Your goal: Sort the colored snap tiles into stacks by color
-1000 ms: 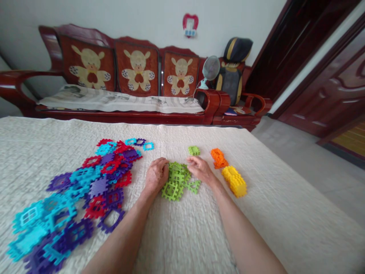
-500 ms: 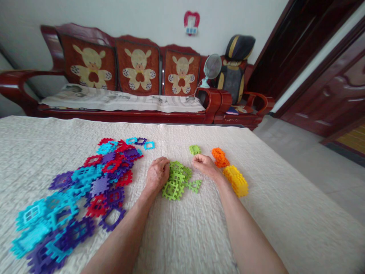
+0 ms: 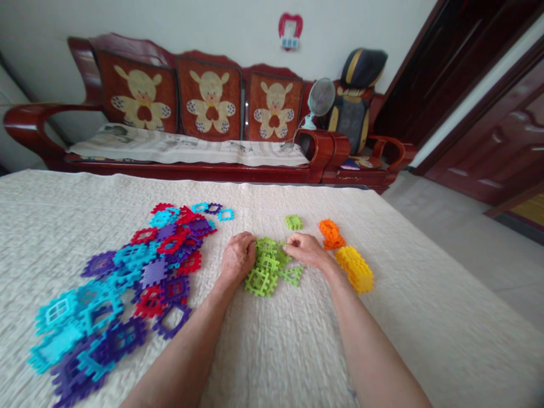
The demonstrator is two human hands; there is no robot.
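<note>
Left hand (image 3: 238, 262) rests clenched against the green pieces (image 3: 266, 272), while right hand (image 3: 306, 250) seemingly pinches one.

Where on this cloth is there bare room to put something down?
Bare cloth lies right of the yellow stack, along the far edge by the sofa, and on the near side of the green pile. Crowded: the mixed pile at left, and the middle, where left hand and right hand meet.

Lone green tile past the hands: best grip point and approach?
Pinch the lone green tile by two opposite notched edges, coming straight down from above. It lies flat on the quilted cloth, apart from the green pile and the orange stack, so all its sides look free. Probably tip one edge up first.
</note>
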